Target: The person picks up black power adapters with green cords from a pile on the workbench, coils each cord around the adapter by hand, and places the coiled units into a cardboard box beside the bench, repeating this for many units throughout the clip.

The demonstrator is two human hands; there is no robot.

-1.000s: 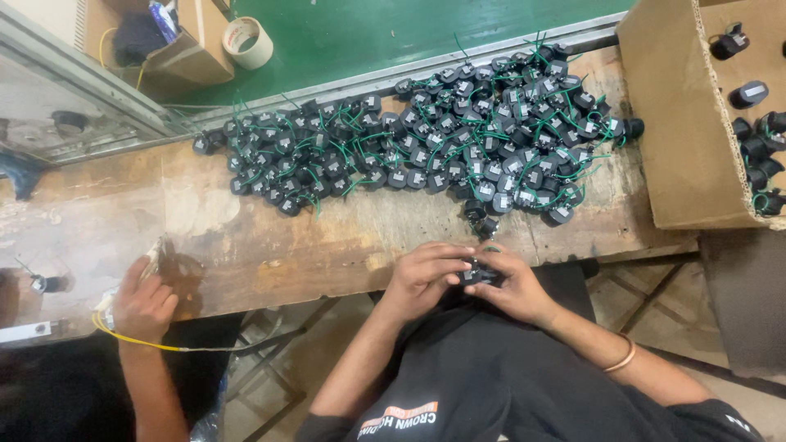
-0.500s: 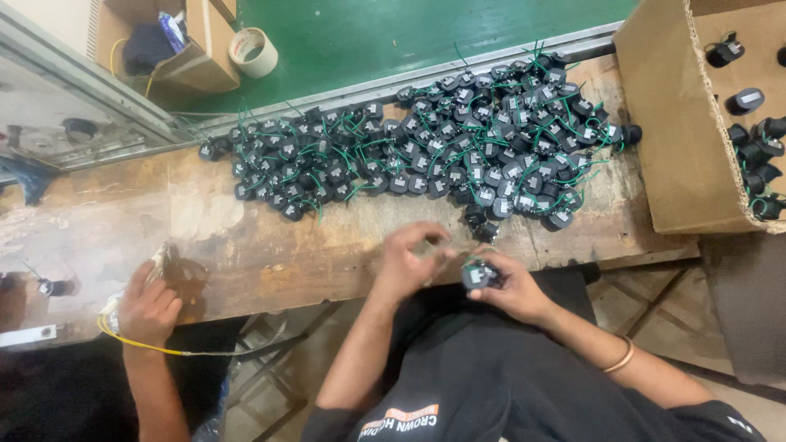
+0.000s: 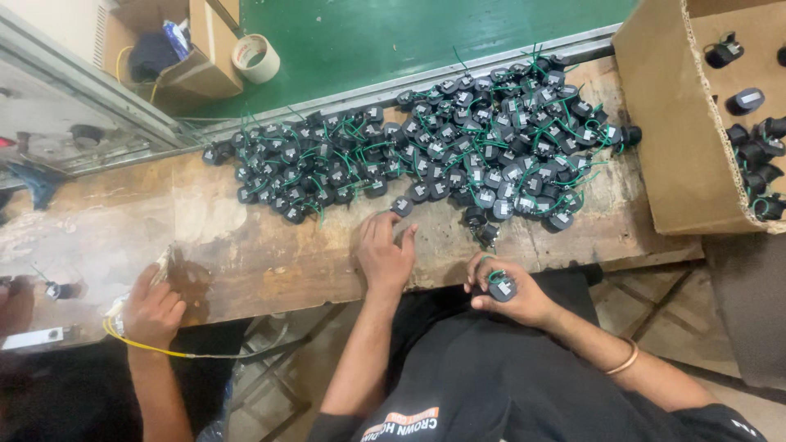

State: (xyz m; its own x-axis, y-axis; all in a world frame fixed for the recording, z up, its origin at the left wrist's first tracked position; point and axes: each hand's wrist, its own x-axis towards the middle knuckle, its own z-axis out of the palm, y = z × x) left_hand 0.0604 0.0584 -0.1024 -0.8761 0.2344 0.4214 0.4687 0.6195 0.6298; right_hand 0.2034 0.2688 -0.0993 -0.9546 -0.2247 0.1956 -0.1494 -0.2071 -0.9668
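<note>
I am holding one small black round component [image 3: 502, 287] in my right hand [image 3: 512, 293], fingers curled and pinching it by its rim, its pale label face up and its green wire looping over my thumb at about 11 o'clock. It is sitting just off the near edge of the wooden bench [image 3: 246, 254]. My left hand [image 3: 383, 252] is lying flat on the bench, fingers spread and reaching toward 12 o'clock, where a single piece [image 3: 401, 205] is sitting at the near edge of the pile of like parts [image 3: 426, 155]. I am judging these light, rigid and smooth-sided; the thin wires look bendable and apt to tangle, so gripping the hard body seems better than pulling a lead.

At 9 o'clock, another person's hand [image 3: 151, 307] is holding a yellow wire [image 3: 147, 348].
</note>
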